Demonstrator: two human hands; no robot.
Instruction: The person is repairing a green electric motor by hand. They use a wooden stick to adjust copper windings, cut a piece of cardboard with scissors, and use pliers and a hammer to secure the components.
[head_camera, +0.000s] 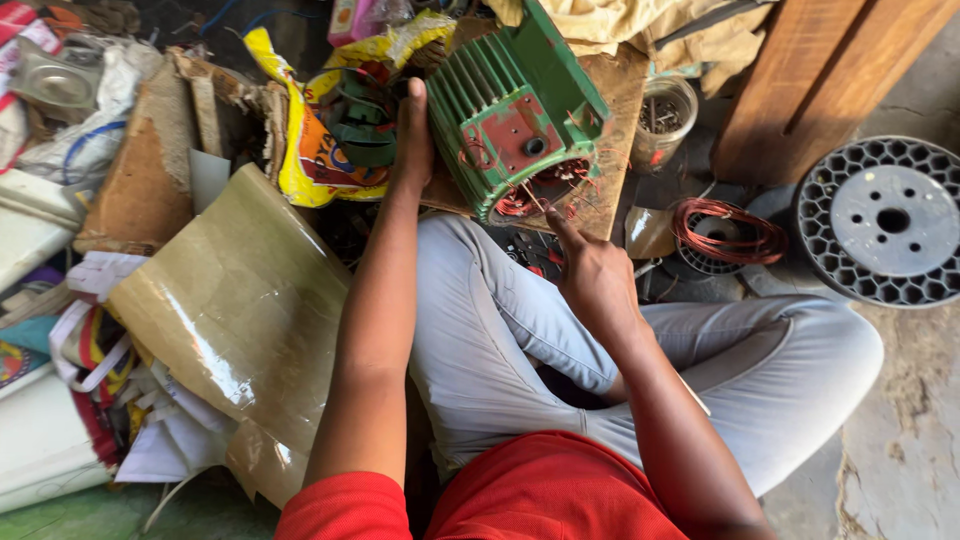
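A green finned motor housing (510, 105) lies tilted on a wooden board (605, 190) in front of my knees. Copper windings (540, 192) show in its open end, which faces me. My left hand (413, 135) rests flat against the housing's left side and steadies it. My right hand (590, 275) is just below the open end, its index finger pointing up at the copper wires and close to touching them, other fingers curled. I sit cross-legged in light grey trousers.
A small spool of red copper wire (725, 235) and a large grey empty reel (885, 220) lie at the right. A glass jar (665, 120) stands behind the board. A tan sheet (240, 310), bags and papers pile up at the left. A wooden post (810, 80) rises at the upper right.
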